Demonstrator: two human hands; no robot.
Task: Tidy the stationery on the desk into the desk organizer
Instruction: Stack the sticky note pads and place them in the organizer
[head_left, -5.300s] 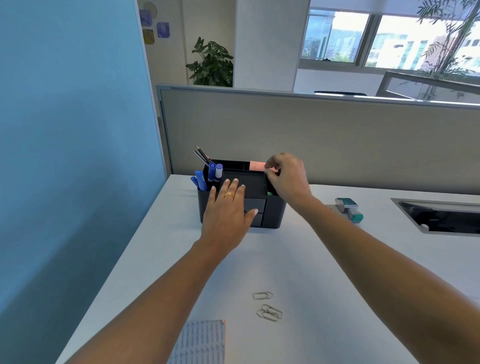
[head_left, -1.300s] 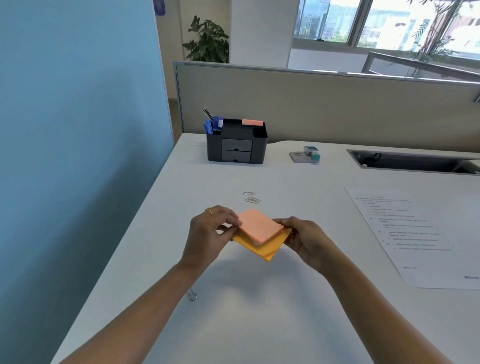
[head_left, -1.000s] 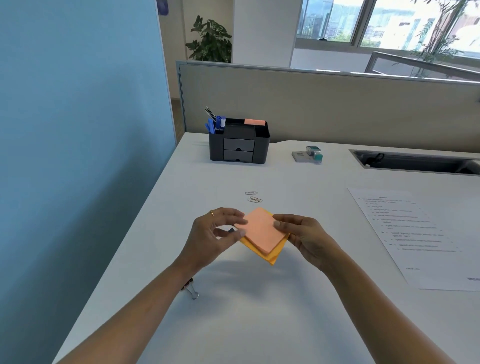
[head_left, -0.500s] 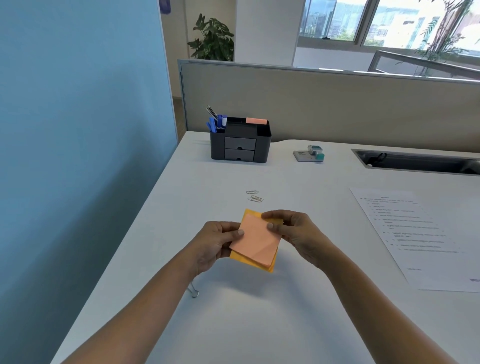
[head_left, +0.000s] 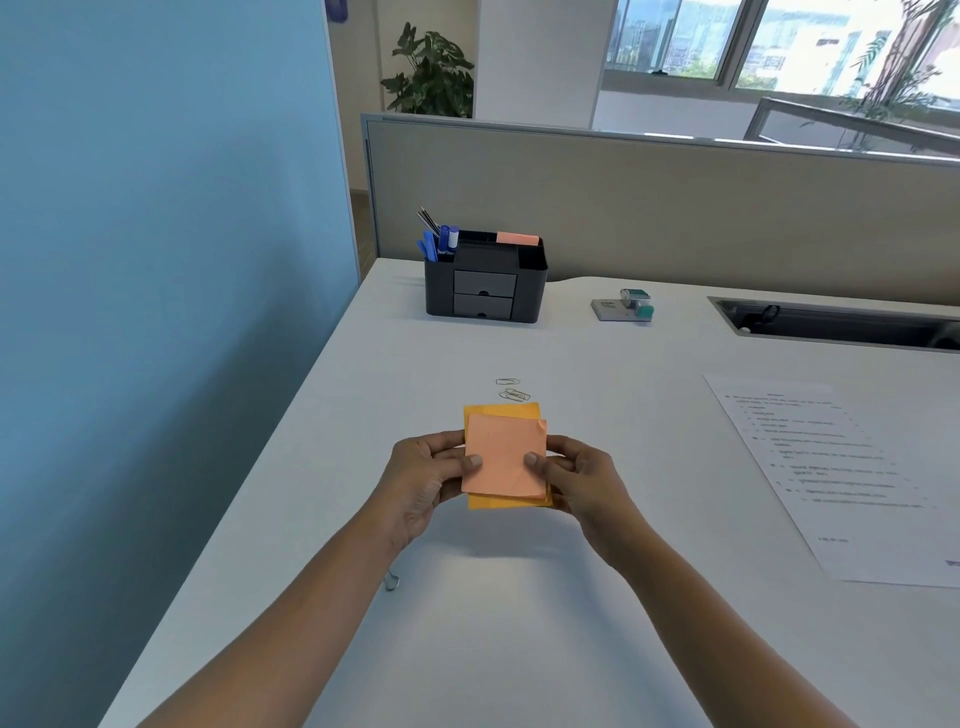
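Over the near part of the desk (head_left: 519, 649) we hold two stacks of sticky notes: pink notes (head_left: 504, 457) on top, orange notes (head_left: 498, 411) under, a bit crooked. L hand (head_left: 423, 480) pinches the left edge & R hand (head_left: 584, 480) pinches the right edge, thumbs on top, other fingers under.

We think the stacks are light & bendy, and the two can slip apart, so no hard squeeze. Best grip, we think: thumb on top, fingers below, mid-edge, w/ both stacks lined up. One top corner of the pink notes curls up, so it could catch.

The desk organizer (head_left: 483, 280) sits far back w/ pens (head_left: 441, 241) in it. Paper clips (head_left: 511, 389) lie between it & our hands.
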